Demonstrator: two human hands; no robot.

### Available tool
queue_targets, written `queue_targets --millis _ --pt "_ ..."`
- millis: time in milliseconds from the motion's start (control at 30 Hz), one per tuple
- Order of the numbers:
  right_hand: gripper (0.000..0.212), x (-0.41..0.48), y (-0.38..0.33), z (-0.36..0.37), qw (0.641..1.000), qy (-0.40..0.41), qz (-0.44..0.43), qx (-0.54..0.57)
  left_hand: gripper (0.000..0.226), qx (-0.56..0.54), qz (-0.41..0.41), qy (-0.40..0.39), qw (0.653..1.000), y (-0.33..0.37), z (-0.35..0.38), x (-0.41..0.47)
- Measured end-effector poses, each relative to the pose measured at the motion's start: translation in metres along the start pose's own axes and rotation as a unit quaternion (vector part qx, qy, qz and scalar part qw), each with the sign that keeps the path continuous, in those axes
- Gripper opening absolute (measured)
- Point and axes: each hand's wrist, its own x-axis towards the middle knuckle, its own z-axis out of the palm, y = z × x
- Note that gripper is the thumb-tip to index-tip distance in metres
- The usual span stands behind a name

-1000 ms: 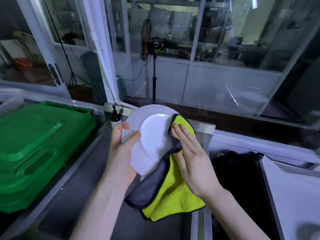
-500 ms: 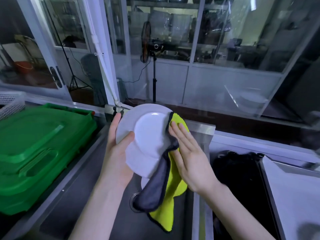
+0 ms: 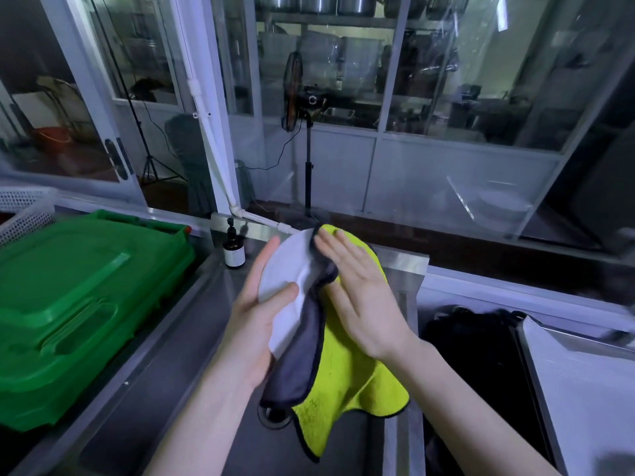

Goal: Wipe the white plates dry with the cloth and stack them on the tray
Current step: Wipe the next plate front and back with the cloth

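A person dries a white plate (image 3: 287, 269) over a steel sink (image 3: 192, 400), the dish held nearly on edge above the drain (image 3: 273, 414). The left hand (image 3: 256, 324) grips the plate's lower left rim, thumb across its face and fingers (image 3: 266, 255) curled behind it, clamped on the china. The right hand (image 3: 357, 297) lies flat, fingers (image 3: 330, 249) spread slightly apart, pressing a yellow-and-grey cloth (image 3: 340, 376) against the plate's right half; the cloth hangs loose below both palms. Left of the left-hand fingers, a small dark bottle (image 3: 234, 254) stands at the back of the worktop, and beyond it lies a green plastic crate (image 3: 68, 304). To the right of the right hand sits a dark bin (image 3: 481, 355).
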Motion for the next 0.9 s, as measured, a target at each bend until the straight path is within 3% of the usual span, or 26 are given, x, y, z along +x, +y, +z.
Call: queue_targets --millis 100,167,300,400,567,633,700,833,900 --pt "0.052 0.0 -0.007 0.004 0.993 -0.053 -0.089 -0.061 0.063 -0.041 -0.015 -0.031 0.999 -0.002 0.003 -0.001" --pt "0.051 0.002 -0.002 0.0 0.991 -0.056 -0.102 -0.069 0.062 -0.038 -0.018 -0.025 0.999 -0.003 0.001 -0.003" --pt "0.052 -0.008 0.015 -0.01 0.999 0.016 -0.009 0.031 0.063 -0.024 -0.03 0.011 0.999 0.0 -0.012 -0.003" --pt "0.052 -0.016 0.016 -0.008 0.996 0.029 0.033 0.075 0.062 -0.019 -0.037 -0.019 0.999 0.006 -0.016 -0.001" --pt "0.053 -0.005 -0.004 0.003 0.995 -0.059 -0.077 -0.024 0.066 -0.011 -0.061 -0.057 0.996 0.001 -0.01 -0.002" --pt "0.051 0.002 -0.003 0.001 0.994 -0.055 -0.089 -0.041 0.065 -0.016 -0.06 -0.047 0.997 0.0 -0.012 -0.003" --pt "0.051 0.003 0.003 -0.003 0.998 -0.016 -0.063 -0.019 0.062 -0.022 -0.052 -0.02 0.998 0.0 -0.015 -0.001" --pt "0.048 -0.022 0.014 0.0 0.983 0.067 0.086 0.145 0.056 -0.072 -0.035 0.043 0.996 0.002 -0.026 0.008" --pt "0.048 -0.046 0.011 0.009 0.978 0.076 0.1 0.169 0.058 -0.109 -0.024 0.075 0.991 0.004 -0.028 0.011"
